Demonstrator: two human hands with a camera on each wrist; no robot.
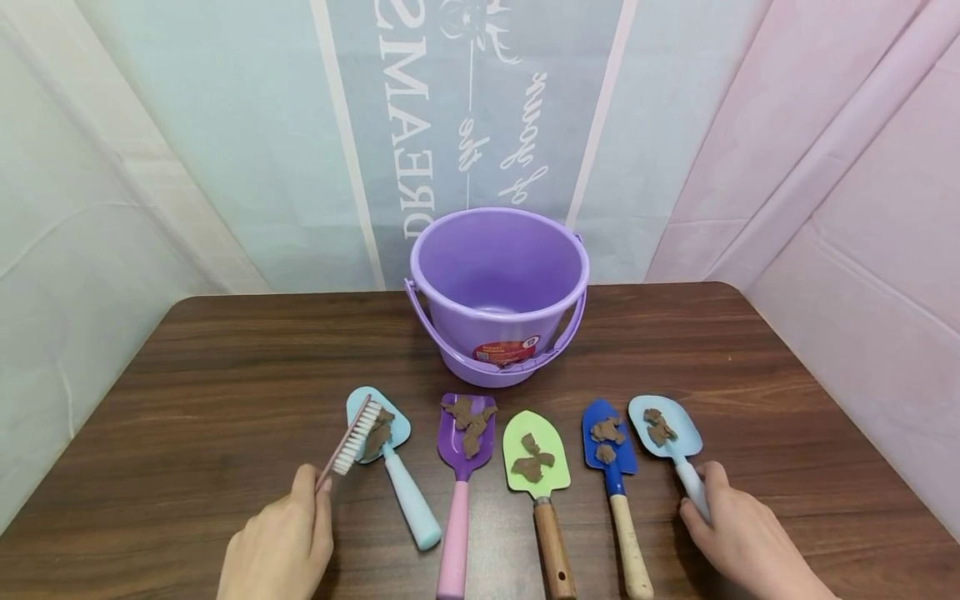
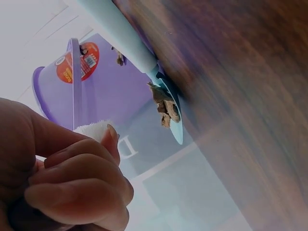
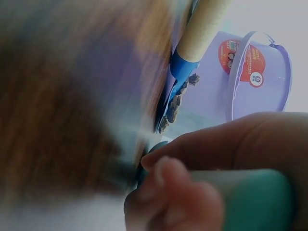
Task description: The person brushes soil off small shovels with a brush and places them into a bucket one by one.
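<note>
My left hand (image 1: 279,543) pinches the end of a slim brush (image 1: 357,437) with white bristles and a brownish-pink back. The brush overlaps the blade of the leftmost toy shovel (image 1: 414,505), light blue, with brown clay-like clumps (image 1: 379,437) on it. In the left wrist view, curled fingers cover most of the brush. At the right, my right hand (image 1: 738,527) grips the handle of a pale blue shovel (image 1: 684,417), whose blade carries brown clumps (image 1: 660,427). The right wrist view shows the teal end of its handle (image 3: 260,202) behind the fingers.
Between the hands lie a purple shovel with pink handle (image 1: 453,533), a green trowel (image 1: 553,546) and a blue shovel (image 1: 628,542), each bearing brown clumps. Behind them a purple bucket (image 1: 487,342) stands on the wooden table (image 1: 247,358), its handle lowered in front. Curtains hang behind.
</note>
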